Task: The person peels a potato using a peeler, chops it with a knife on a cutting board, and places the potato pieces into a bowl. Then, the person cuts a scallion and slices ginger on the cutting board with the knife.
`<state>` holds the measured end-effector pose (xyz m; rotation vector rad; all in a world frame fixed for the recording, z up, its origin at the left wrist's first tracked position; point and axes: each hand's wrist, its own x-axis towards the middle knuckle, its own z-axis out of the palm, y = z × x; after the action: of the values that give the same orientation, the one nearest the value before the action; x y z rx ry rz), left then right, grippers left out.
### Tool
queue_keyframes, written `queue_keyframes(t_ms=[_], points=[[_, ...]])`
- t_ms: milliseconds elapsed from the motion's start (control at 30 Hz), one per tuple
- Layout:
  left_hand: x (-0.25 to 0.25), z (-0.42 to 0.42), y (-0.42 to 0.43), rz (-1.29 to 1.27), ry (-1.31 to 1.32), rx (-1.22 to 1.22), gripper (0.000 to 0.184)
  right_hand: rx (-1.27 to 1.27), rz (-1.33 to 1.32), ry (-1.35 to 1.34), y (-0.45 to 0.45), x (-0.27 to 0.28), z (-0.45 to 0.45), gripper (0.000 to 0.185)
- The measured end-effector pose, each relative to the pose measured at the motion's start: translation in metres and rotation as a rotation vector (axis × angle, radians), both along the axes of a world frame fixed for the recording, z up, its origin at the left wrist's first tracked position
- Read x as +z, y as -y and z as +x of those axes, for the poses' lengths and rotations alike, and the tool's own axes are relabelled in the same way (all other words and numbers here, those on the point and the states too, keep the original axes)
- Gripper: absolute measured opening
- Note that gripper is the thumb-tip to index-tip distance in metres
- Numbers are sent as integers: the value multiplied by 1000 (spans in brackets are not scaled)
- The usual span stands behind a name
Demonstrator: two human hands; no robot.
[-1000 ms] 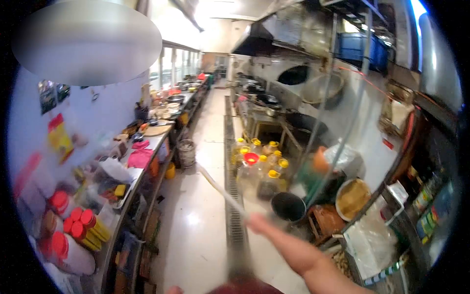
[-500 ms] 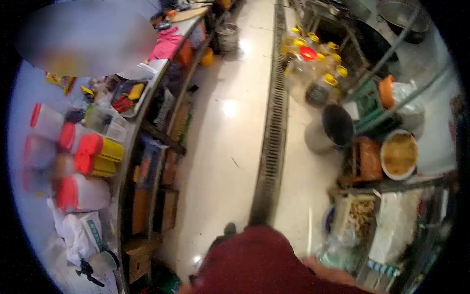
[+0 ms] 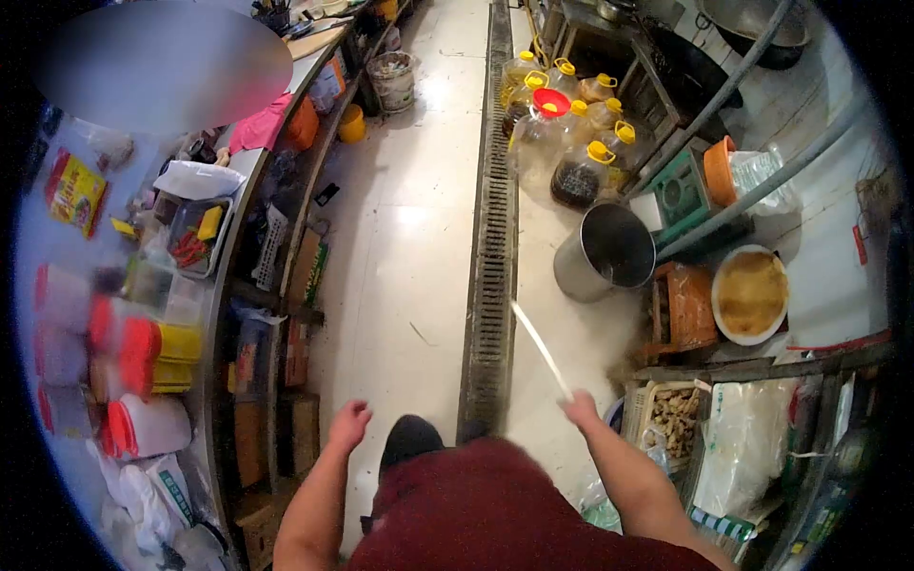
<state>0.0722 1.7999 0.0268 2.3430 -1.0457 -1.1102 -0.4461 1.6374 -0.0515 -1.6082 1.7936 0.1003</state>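
Observation:
My right hand (image 3: pixel 581 409) is closed round one end of a long, thin white stick (image 3: pixel 541 347). The stick slants forward and left, its far tip over the floor beside the drain grate. What kind of stick it is, I cannot make out. My left hand (image 3: pixel 352 423) hangs over the floor with its fingers curled in, and nothing shows in it. It is nearest to the shelving under the left counter, apart from it.
A metal drain grate (image 3: pixel 490 238) runs along the tiled floor. On the right stand a tall steel pot (image 3: pixel 586 262), several yellow-capped jugs (image 3: pixel 578 176), a basin (image 3: pixel 747 338) and a crate of ginger-like pieces (image 3: pixel 676 419). Red-lidded containers (image 3: pixel 157 425) line the left counter.
Both forearms have come up into view, with the white stick now plain in my right hand. The view has shifted forward along the aisle.

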Motion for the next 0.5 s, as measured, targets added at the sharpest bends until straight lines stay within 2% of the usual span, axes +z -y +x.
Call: queue_keyframes(t_ms=[33, 100, 133, 167, 200, 233, 267, 333, 367, 400, 433, 467, 500], points=[[23, -17, 41, -30, -61, -59, 40, 6, -57, 49, 44, 34, 39, 30], [71, -43, 102, -117, -119, -173, 46, -198, -99, 401, 108, 110, 110, 31], [93, -50, 128, -183, -112, -222, 50, -172, -110, 409, 134, 130, 133, 31], [105, -53, 150, -199, -102, -193, 50, -198, -159, 513, 159, 146, 157, 31], [114, -53, 172, -263, -46, -284, 53, -216, -204, 619, 183, 164, 178, 32], [119, -48, 199, -329, 17, -375, 57, -176, -205, 571, 206, 183, 198, 32], [122, -43, 224, -395, 86, -445, 69, -142, -211, 578, 224, 196, 219, 32], [136, -30, 279, -549, 231, -475, 71, 85, -383, 794, 255, 217, 263, 30], [146, -21, 311, -567, 238, -460, 71, 144, -333, 803, 268, 226, 282, 28], [157, -10, 347, -714, 320, -490, 62, 201, -284, 809, 282, 235, 301, 28], [166, 4, 379, -854, 397, -512, 53, 107, -145, 883, 296, 250, 323, 29], [169, 22, 409, -865, 399, -486, 53, 17, 0, 949, 310, 263, 344, 30], [167, 38, 439, -701, 258, -540, 51, 0, 94, 1051, 330, 273, 359, 30]])
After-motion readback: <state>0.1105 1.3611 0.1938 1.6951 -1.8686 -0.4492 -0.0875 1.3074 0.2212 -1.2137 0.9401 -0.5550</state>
